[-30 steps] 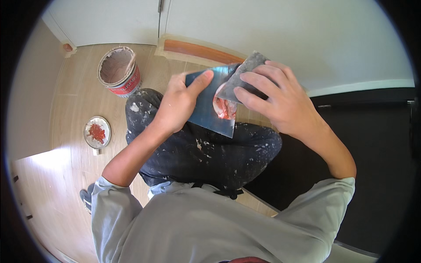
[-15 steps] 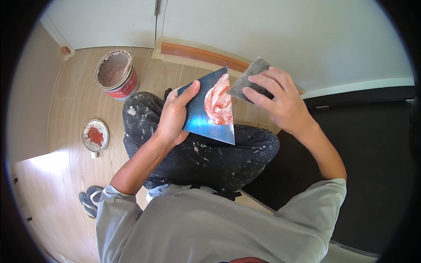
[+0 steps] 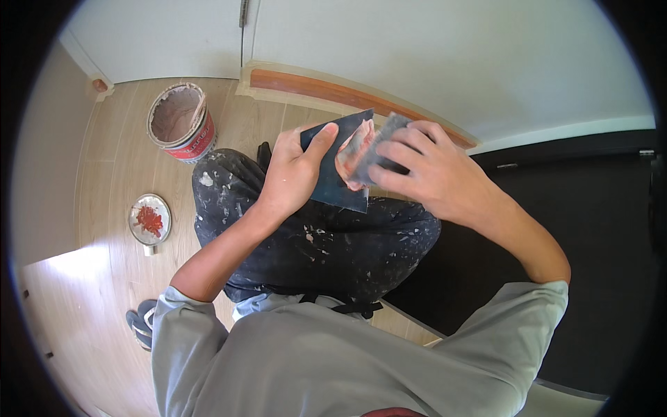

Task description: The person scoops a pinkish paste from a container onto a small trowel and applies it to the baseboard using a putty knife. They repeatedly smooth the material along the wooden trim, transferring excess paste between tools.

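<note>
In the middle of the frame, the left hand [image 3: 290, 174] has its grip closed on a dark blue metal plate [image 3: 335, 191], thumb lying across the upper face. Right of it, the right hand [image 3: 434, 170] has its grip closed on a grey flat spreader [image 3: 391, 129], fingers spread over its surface; the spreader is slightly blurred, its left edge at a smear of pink-and-white putty [image 3: 349, 149] on the plate. Both tools are above the lap, over dark paint-spattered trousers [image 3: 313, 243].

On the wood-plank floor [image 3: 104, 187] at upper left stands a red-labelled bucket [image 3: 198, 144], its inside coated with pale pinkish putty. Below it, at left, a round shallow lid [image 3: 165, 207] carries red paste [image 3: 148, 221]. Dark flip-flops [image 3: 142, 326] are at lower left. At upper centre, an orange-brown strip [image 3: 306, 85] runs along the base of the white wall [image 3: 445, 55], bordered by tape.
</note>
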A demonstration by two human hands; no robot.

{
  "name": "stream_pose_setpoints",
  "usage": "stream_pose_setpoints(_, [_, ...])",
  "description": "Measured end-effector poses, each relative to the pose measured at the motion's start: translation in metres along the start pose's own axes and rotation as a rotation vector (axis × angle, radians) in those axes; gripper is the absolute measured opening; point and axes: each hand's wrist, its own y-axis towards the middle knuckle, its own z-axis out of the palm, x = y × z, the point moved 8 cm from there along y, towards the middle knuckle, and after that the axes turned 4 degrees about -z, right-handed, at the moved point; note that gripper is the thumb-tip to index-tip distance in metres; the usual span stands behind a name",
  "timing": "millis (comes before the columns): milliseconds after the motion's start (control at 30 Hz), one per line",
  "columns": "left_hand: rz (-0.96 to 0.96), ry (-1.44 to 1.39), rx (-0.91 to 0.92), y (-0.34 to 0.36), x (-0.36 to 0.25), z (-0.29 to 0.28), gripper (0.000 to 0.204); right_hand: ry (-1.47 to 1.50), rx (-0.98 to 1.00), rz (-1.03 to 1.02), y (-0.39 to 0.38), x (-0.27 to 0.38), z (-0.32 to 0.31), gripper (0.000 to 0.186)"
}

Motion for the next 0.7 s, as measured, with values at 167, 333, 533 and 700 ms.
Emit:
stream_pose_setpoints(167, [0.040, 0.106, -0.017, 0.001, -0.007, -0.001, 0.033, -0.050, -0.114, 0.052, 0.004, -0.008, -0.014, 0.028])
stream_pose_setpoints(333, [-0.153, -0.230, 0.019, 0.005, 0.000, -0.005, 0.034, -0.055, -0.196, 0.060, -0.009, -0.003, -0.022, 0.029])
stream_pose_setpoints(533, [-0.311, -0.663, 0.103, -0.009, 0.012, 0.020, 0.037, 0.055, -0.574, -0.002, -0.023, 0.015, -0.023, 0.028])
stream_pose_setpoints(700, [-0.366, -0.786, 0.072, -0.016, 0.019, 0.024, 0.041, 0.141, -0.701, 0.063, -0.031, 0.011, 0.017, 0.036])
